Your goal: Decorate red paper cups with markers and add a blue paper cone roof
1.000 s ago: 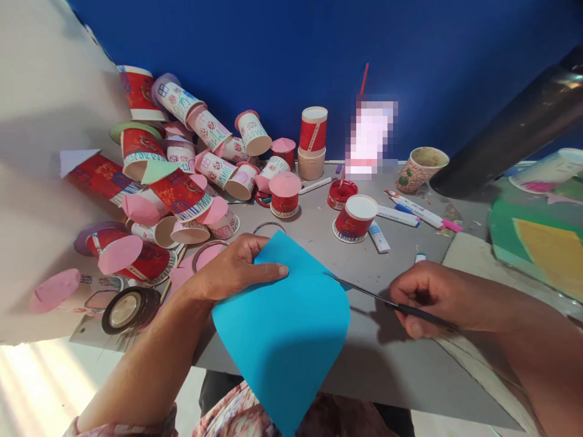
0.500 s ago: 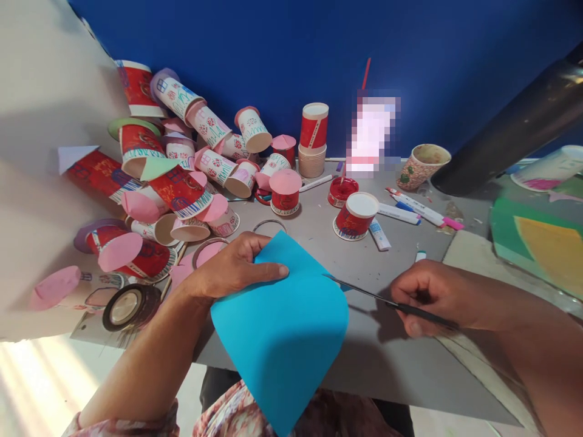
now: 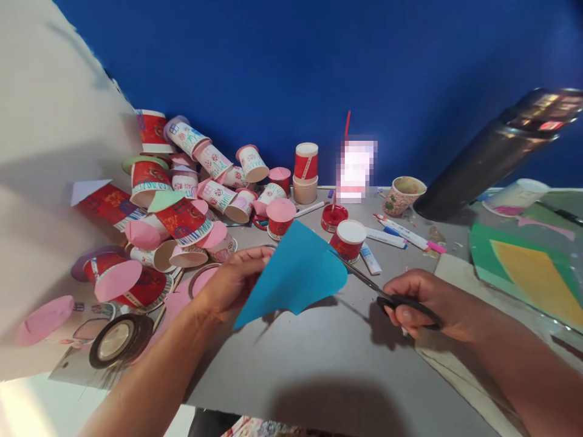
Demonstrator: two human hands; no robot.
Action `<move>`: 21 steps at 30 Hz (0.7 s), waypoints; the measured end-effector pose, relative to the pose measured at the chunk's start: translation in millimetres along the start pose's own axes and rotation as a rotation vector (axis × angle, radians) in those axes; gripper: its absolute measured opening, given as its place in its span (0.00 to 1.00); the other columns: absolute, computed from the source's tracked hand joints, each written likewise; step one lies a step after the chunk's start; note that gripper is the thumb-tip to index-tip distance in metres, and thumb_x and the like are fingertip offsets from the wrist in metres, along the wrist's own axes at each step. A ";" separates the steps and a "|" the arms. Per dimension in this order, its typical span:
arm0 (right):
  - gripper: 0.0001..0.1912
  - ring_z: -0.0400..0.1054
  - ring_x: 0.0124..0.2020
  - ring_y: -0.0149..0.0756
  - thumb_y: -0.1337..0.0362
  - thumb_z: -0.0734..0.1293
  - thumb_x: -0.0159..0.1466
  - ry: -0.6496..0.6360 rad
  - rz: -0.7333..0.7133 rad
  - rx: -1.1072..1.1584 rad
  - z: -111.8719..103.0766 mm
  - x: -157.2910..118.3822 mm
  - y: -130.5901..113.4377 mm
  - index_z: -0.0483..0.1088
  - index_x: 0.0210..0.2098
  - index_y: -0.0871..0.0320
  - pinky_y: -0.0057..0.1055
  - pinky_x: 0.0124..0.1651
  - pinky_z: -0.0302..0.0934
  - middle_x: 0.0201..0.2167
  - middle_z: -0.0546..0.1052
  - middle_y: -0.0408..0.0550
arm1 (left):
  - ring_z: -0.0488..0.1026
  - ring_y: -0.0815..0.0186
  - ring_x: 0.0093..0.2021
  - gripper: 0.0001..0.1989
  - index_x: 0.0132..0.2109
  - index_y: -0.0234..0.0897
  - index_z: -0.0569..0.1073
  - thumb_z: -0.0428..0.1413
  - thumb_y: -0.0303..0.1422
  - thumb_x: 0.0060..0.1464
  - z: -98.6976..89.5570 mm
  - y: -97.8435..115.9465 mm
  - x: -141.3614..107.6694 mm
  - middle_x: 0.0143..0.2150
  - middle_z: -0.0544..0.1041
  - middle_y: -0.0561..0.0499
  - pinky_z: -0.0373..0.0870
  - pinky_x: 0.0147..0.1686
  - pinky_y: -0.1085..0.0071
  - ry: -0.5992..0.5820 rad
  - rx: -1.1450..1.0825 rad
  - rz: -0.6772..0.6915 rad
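In went the scissors (image 3: 362, 277), their tips right at the upper right edge of the blue paper (image 3: 296, 273)! The left hand (image 3: 232, 282) had its fingers pinched on the sheet's left side, holding it up over the grey table (image 3: 328, 364). Across from it, the right hand (image 3: 412, 297) was closed round the black handles, and the blades ran up and leftward to the sheet; whether they stood parted at the tips, you could not tell.

Over on the left, what a crowd: a heap of decorated paper cups (image 3: 184, 221), red ones and white ones, plenty wearing pink paper tops, with a black tape roll (image 3: 121, 341) near the front. Just behind the scissors sat an upturned red cup (image 3: 348, 243), the red paint pot (image 3: 328, 220) close behind it and markers (image 3: 407, 232) to its right. Farther right, a big black cylinder (image 3: 473, 164) leaned by the blue wall (image 3: 291, 73).
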State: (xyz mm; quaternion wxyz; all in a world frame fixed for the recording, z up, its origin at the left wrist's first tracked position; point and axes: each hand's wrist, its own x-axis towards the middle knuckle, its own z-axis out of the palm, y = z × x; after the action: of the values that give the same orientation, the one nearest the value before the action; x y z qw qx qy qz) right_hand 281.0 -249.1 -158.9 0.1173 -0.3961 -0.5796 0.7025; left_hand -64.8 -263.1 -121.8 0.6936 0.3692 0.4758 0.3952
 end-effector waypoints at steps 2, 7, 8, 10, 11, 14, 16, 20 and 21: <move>0.34 0.57 0.18 0.27 0.32 0.77 0.49 0.000 -0.025 0.038 -0.3 2.9 3.2 0.72 0.26 0.60 0.26 0.22 0.47 0.16 0.68 0.41 | 0.76 0.66 0.27 0.13 0.41 0.37 0.80 0.69 0.38 0.50 3.5 -3.8 -1.0 0.30 0.81 0.52 0.74 0.30 0.70 -0.028 0.097 -0.013; 0.36 0.55 0.16 0.24 0.33 0.80 0.43 0.027 -0.029 0.158 6.4 5.1 -1.3 0.71 0.23 0.61 0.26 0.20 0.41 0.17 0.67 0.41 | 0.81 0.54 0.44 0.15 0.42 0.39 0.84 0.69 0.42 0.50 0.9 -3.4 -9.7 0.41 0.85 0.46 0.77 0.46 0.65 -0.198 0.481 0.220; 0.36 0.55 0.16 0.24 0.33 0.80 0.41 0.033 -0.020 0.170 8.5 4.4 -4.6 0.71 0.22 0.61 0.26 0.20 0.40 0.17 0.66 0.40 | 0.80 0.52 0.48 0.17 0.45 0.40 0.84 0.69 0.44 0.50 -1.5 -3.6 -11.0 0.44 0.85 0.45 0.76 0.50 0.63 -0.201 0.514 0.275; 0.38 0.53 0.15 0.23 0.32 0.81 0.39 0.043 -0.005 0.181 12.9 2.8 -12.1 0.71 0.21 0.61 0.26 0.21 0.39 0.14 0.65 0.39 | 0.81 0.51 0.47 0.18 0.44 0.39 0.84 0.68 0.46 0.52 -6.1 -6.0 -12.0 0.44 0.86 0.44 0.76 0.52 0.61 -0.237 0.577 0.267; 0.38 0.52 0.15 0.23 0.31 0.81 0.38 0.050 -0.003 0.184 15.0 2.1 -15.5 0.71 0.20 0.61 0.27 0.21 0.38 0.13 0.64 0.39 | 0.81 0.51 0.48 0.18 0.45 0.38 0.84 0.68 0.46 0.53 -7.6 -7.8 -11.8 0.45 0.86 0.43 0.76 0.53 0.60 -0.285 0.615 0.208; 0.38 0.52 0.15 0.23 0.31 0.81 0.38 0.070 -0.022 0.199 19.5 2.0 -20.9 0.70 0.20 0.61 0.27 0.21 0.36 0.13 0.64 0.39 | 0.80 0.50 0.54 0.22 0.51 0.39 0.83 0.70 0.45 0.52 -9.2 -13.3 -8.9 0.54 0.84 0.42 0.75 0.56 0.58 -0.267 0.571 0.130; 0.38 0.51 0.15 0.23 0.31 0.80 0.39 0.068 -0.049 0.209 21.1 3.9 -19.5 0.70 0.21 0.61 0.27 0.20 0.36 0.13 0.63 0.38 | 0.81 0.51 0.50 0.24 0.50 0.37 0.83 0.68 0.49 0.54 -10.9 -15.6 -6.1 0.51 0.85 0.40 0.76 0.53 0.58 -0.275 0.444 0.174; 0.39 0.47 0.15 0.21 0.28 0.78 0.43 0.057 -0.102 0.249 24.3 10.7 -10.8 0.69 0.23 0.60 0.27 0.20 0.34 0.14 0.63 0.38 | 0.82 0.49 0.43 0.36 0.54 0.35 0.80 0.60 0.62 0.55 -19.5 -15.4 -3.3 0.44 0.85 0.37 0.78 0.46 0.54 -0.431 0.174 0.233; 0.39 0.47 0.15 0.21 0.28 0.78 0.43 0.063 -0.107 0.268 26.0 12.8 -8.7 0.69 0.24 0.60 0.27 0.20 0.34 0.13 0.62 0.38 | 0.82 0.46 0.45 0.39 0.56 0.35 0.79 0.61 0.64 0.52 -20.9 -14.9 -3.8 0.45 0.85 0.37 0.78 0.48 0.52 -0.476 0.182 0.242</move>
State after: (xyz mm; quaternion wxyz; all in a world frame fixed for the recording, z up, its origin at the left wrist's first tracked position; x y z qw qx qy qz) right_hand 252.0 -257.3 -156.0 0.2245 -0.3671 -0.4968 0.7537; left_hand -82.7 -269.9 -139.3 0.6975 0.5668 0.2854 0.3328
